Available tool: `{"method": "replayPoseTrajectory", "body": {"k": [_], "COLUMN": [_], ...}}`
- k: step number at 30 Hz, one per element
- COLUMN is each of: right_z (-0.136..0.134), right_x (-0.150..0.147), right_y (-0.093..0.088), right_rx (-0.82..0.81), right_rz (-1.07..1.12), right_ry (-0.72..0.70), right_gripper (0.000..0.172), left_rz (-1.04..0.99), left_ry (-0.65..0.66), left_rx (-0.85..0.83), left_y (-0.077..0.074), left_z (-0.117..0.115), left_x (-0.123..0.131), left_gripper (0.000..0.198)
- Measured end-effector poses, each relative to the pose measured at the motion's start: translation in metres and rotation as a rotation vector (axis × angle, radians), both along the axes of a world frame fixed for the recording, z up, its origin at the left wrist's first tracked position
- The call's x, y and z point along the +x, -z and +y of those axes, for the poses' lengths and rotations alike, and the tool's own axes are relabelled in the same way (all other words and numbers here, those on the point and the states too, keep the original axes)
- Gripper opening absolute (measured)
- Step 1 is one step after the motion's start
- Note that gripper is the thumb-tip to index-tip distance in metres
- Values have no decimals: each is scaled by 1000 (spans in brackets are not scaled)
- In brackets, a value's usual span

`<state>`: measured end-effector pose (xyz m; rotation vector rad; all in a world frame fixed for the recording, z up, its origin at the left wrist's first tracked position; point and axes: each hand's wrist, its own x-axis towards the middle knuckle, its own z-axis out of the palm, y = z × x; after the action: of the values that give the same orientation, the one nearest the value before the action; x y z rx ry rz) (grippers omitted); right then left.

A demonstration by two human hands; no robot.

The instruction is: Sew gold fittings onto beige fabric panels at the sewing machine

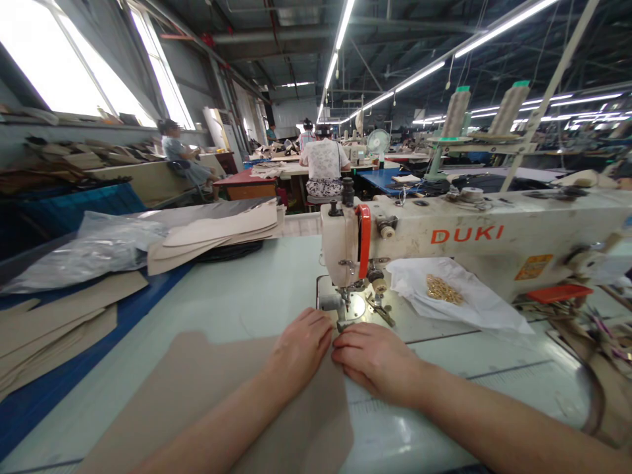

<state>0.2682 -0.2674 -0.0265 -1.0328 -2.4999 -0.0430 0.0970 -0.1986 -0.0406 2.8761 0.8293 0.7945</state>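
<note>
Touching beige panel [207, 368], golden pieces [444, 289] on plastic [486, 308]

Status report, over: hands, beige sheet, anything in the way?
Left hand on beige sheet, right hand at its edge, both near sewing head. Sheet flat on worktable. White wrapper with gold-coloured pieces to the right, apart from sheet.

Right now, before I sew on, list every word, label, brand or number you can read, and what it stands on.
"DUKI": in orange-red letters on the sewing machine.
Too small and blurred to read: the print on the orange-yellow sticker on the machine.
Too small to read: any numbers along the ruler marks on the table.
</note>
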Motion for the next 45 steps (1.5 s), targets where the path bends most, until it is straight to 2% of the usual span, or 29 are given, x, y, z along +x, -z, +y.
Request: {"method": "replayPoseTrajectory", "body": {"k": [7, 15, 25, 34, 45], "right_z": [2, 4, 13, 23, 29], "right_x": [-1, -3, 21, 31, 31], "right_y": [-1, 2, -10, 1, 5], "right_rx": [11, 33, -13, -23, 0], "right_rz": [-35, -170, -270, -134, -96], "right_ry": [113, 121, 142, 142, 155], "right_gripper": [16, 10, 11, 10, 13], "left_rz": [-12, -62, -76, -86, -103], "left_ry": [9, 9, 58, 59, 74], "left_rx": [-83, -119, -93, -72, -63], "left_y": [-7, -11, -8, -3, -3], "left_z": [-8, -13, 3, 19, 27], "left_x": [-5, -7, 18, 26, 27], "left_gripper": [18, 18, 21, 21, 20]}}
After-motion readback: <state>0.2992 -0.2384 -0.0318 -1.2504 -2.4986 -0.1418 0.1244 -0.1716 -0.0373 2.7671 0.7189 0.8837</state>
